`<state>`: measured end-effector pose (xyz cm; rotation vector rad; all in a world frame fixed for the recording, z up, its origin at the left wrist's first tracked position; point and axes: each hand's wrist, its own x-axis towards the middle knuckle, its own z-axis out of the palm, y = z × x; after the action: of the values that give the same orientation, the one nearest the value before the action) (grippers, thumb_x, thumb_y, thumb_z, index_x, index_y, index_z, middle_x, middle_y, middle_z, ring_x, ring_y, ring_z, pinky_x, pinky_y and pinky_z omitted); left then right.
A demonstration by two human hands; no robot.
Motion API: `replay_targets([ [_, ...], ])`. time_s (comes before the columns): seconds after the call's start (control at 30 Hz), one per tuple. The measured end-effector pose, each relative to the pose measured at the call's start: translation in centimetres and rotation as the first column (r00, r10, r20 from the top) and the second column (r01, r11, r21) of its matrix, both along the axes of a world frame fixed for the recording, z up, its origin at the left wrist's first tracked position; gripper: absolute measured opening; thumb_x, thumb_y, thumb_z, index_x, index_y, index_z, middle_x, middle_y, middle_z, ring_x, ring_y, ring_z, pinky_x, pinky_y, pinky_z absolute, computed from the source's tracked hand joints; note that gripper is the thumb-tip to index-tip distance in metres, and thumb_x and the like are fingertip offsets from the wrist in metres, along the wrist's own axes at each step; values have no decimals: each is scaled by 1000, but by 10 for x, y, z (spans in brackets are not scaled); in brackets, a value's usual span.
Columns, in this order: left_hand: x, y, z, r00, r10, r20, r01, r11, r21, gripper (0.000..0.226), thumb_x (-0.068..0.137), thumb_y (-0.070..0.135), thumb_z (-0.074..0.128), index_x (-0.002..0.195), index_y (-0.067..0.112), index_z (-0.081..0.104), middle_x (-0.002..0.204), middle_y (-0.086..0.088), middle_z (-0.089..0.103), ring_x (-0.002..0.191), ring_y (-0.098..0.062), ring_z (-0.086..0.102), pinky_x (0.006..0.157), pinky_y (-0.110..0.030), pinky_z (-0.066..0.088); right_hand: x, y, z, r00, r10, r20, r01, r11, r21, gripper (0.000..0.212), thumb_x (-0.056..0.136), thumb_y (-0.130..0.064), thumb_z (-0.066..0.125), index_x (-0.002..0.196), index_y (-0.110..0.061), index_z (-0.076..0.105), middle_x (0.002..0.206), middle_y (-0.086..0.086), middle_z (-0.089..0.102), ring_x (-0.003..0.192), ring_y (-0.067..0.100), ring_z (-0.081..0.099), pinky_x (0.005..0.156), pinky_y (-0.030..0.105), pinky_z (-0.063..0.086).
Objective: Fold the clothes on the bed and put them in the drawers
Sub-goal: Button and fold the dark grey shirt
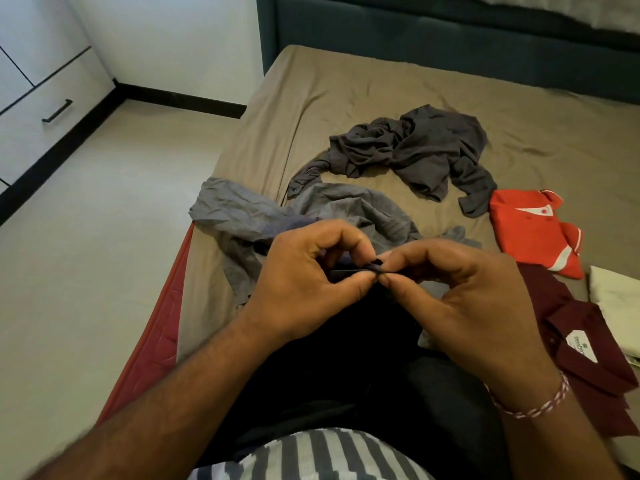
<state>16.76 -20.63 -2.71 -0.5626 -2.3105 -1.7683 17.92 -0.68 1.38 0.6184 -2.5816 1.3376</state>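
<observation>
At frame centre, the left hand (304, 282) and right hand (460, 299) each pinched the dark garment (346, 341) edge in their grip.

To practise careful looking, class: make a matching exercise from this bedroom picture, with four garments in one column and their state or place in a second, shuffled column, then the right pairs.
Things:
1. dark grey shirt
2. red polo shirt
3. dark garment
4. maroon shirt

States:
A. pinched between the left hand and the right hand
B. crumpled in the middle of the bed
C. folded, white label showing at the collar
D. folded, white trim on collar and sleeve

Pairs: 1-B, 2-D, 3-A, 4-C
</observation>
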Motion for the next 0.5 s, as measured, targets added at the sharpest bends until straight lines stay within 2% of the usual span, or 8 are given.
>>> replay_targets([
  [0.1,4,2,-2,997,71,-16,-71,997,22,19,78,5,88,88,16,75,90,4,75,84,-22,72,73,-39,60,0,1,-3,999,-5,48,9,997,-80,11,83,-22,77,93,-18,78,91,-13,77,85,5,74,75,20,59],
  [0.13,5,3,-1,995,95,-43,-95,995,8,20,78,6,89,87,18,76,90,6,75,84,-22,71,74,-42,59,0,0,-4,999,-10,53,14,996,-83,10,83,-23,77,93,-19,78,91,-12,77,84,5,74,74,19,59],
  [0.23,8,7,1,976,147,-160,-161,984,-78,16,77,8,88,86,16,77,89,10,74,85,-15,70,75,-38,57,0,0,-7,999,-28,45,31,998,-60,9,85,-25,75,93,-22,77,89,-13,76,80,6,73,70,18,57],
  [0.33,8,6,3,962,140,-235,-176,975,-137,13,77,7,86,84,12,77,87,8,74,81,-12,68,74,-37,55,-1,1,-10,996,-3,89,9,997,-71,14,87,-23,75,101,-24,73,92,-11,73,75,13,70,64,24,57],
  [0.43,8,6,4,954,128,-271,-178,970,-167,12,77,4,86,83,10,77,86,5,74,80,-12,68,73,-37,55,-5,5,-11,990,64,128,-63,998,-12,18,94,-21,72,110,-28,75,97,-13,74,83,9,71,69,22,55],
  [0.5,8,6,2,959,119,-258,-160,977,-145,12,79,3,86,84,8,77,85,3,74,79,-12,69,70,-34,56,-7,8,-11,978,84,191,-84,996,-10,17,95,-22,70,108,-32,75,98,-16,75,90,8,72,74,26,58],
])
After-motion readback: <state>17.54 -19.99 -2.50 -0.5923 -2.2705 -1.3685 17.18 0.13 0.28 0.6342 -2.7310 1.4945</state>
